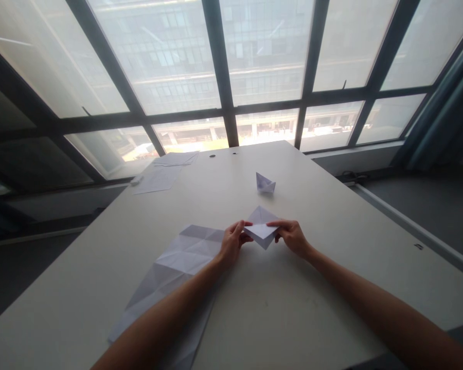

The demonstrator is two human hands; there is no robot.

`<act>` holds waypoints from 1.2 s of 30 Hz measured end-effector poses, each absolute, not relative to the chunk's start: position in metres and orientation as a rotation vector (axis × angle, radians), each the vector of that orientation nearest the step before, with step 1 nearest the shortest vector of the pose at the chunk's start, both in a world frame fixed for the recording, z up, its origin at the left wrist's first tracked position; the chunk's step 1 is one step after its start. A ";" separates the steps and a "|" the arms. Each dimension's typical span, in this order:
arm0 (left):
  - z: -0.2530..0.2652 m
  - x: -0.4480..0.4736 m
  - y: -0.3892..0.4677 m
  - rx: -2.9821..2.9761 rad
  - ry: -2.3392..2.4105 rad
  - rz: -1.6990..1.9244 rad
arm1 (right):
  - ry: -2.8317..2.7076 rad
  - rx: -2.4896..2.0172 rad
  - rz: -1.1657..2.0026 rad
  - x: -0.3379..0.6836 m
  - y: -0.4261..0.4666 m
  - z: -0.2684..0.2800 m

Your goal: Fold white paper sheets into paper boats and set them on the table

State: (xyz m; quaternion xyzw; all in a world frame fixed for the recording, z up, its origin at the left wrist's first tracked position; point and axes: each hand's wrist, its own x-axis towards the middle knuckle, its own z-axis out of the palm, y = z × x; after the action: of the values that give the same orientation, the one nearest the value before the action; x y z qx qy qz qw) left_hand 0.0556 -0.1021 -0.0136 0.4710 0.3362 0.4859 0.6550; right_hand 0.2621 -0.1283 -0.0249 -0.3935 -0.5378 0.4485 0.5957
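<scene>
Between my two hands is a folded paper (pixel 261 230), white and diamond-shaped, held just above the table. My left hand (pixel 233 241) pinches its left corner, thumb on top and fingers beneath. The right corner is gripped the same way by my right hand (pixel 292 236). Beyond the hands a small folded paper boat (pixel 265 184) stands on the table. A large creased sheet of paper (pixel 177 262) lies at the left, partly hidden under my left forearm.
The white table (pixel 312 308) stretches towards the windows (pixel 266 51). Several loose paper sheets (pixel 158 179) lie at its far left, with a small pale object (pixel 136 180) beside them. A blue curtain (pixel 440 103) hangs at the right.
</scene>
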 end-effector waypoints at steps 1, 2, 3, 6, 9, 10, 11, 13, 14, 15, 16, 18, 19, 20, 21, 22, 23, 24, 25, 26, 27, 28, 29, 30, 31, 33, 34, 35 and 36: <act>-0.014 0.056 -0.102 1.110 0.784 1.099 | -1.265 -0.912 1.030 0.262 -0.128 -0.026; -0.014 0.056 -0.102 1.157 0.809 1.100 | -1.280 -0.914 1.019 0.262 -0.128 -0.027; -0.014 0.056 -0.102 1.201 0.834 1.102 | -1.293 -0.920 1.012 0.262 -0.129 -0.027; -0.015 0.056 -0.102 1.271 0.884 1.117 | -1.303 -0.912 1.026 0.263 -0.130 -0.025; -0.015 0.056 -0.103 1.296 0.901 1.143 | -1.269 -0.868 1.052 0.264 -0.132 -0.020; -0.014 0.056 -0.103 1.305 0.906 1.152 | -1.264 -0.872 1.040 0.264 -0.132 -0.018; -0.013 0.057 -0.104 1.312 0.912 1.159 | -1.270 -0.894 1.017 0.264 -0.133 -0.017; -0.010 0.057 -0.106 1.324 0.919 1.165 | -1.297 -0.966 0.955 0.263 -0.133 -0.016; -0.009 0.058 -0.107 1.331 0.920 1.166 | -1.310 -0.996 0.935 0.262 -0.133 -0.016; -0.008 0.058 -0.107 1.341 0.920 1.168 | -1.321 -1.015 0.925 0.261 -0.133 -0.016; -0.007 0.059 -0.108 1.354 0.921 1.172 | -1.326 -1.023 0.923 0.261 -0.133 -0.017; -0.006 0.059 -0.109 1.379 0.934 1.188 | -1.322 -1.014 0.923 0.260 -0.132 -0.019; -0.006 0.060 -0.109 1.390 0.944 1.200 | -1.318 -1.007 0.919 0.260 -0.131 -0.020; -0.006 0.060 -0.109 1.398 0.951 1.213 | -1.312 -1.004 0.913 0.260 -0.131 -0.021; -0.007 0.060 -0.109 1.402 0.952 1.227 | -1.305 -1.004 0.905 0.260 -0.130 -0.022; -0.008 0.060 -0.108 1.404 0.948 1.240 | -1.299 -1.006 0.896 0.260 -0.129 -0.023; -0.009 0.060 -0.107 1.405 0.940 1.253 | -1.293 -1.011 0.886 0.260 -0.129 -0.024; -0.010 0.060 -0.106 1.406 0.933 1.265 | -1.289 -1.017 0.874 0.260 -0.128 -0.025; -0.011 0.060 -0.105 1.409 0.931 1.278 | -1.285 -1.025 0.862 0.260 -0.128 -0.025; -0.012 0.060 -0.104 1.417 0.937 1.289 | -1.285 -1.033 0.847 0.260 -0.128 -0.026; -0.013 0.059 -0.104 1.430 0.952 1.300 | -1.289 -1.041 0.830 0.261 -0.127 -0.026; -0.013 0.059 -0.103 1.447 0.973 1.308 | -1.297 -1.052 0.808 0.261 -0.127 -0.026; -0.013 0.059 -0.103 1.464 0.997 1.313 | -1.306 -1.061 0.784 0.261 -0.127 -0.026; -0.013 0.058 -0.103 1.482 1.019 1.314 | -1.316 -1.067 0.762 0.261 -0.127 -0.025; -0.013 0.058 -0.103 1.500 1.039 1.311 | -1.323 -1.071 0.744 0.262 -0.127 -0.025; -0.012 0.057 -0.104 1.531 1.073 1.303 | -1.341 -1.077 0.714 0.262 -0.128 -0.024; -0.012 0.057 -0.104 1.544 1.088 1.299 | -1.355 -1.077 0.698 0.262 -0.128 -0.023; -0.012 0.057 -0.105 1.553 1.098 1.295 | -1.371 -1.073 0.680 0.262 -0.128 -0.022; -0.012 0.057 -0.105 1.559 1.104 1.290 | -1.388 -1.066 0.658 0.262 -0.129 -0.021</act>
State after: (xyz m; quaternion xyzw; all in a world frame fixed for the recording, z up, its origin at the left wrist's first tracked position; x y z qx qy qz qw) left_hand 0.0565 -0.1047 -0.0117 0.6180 0.4378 0.5114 0.4061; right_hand 0.2616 -0.1290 -0.0206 -0.4586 -0.5971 0.2830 0.5942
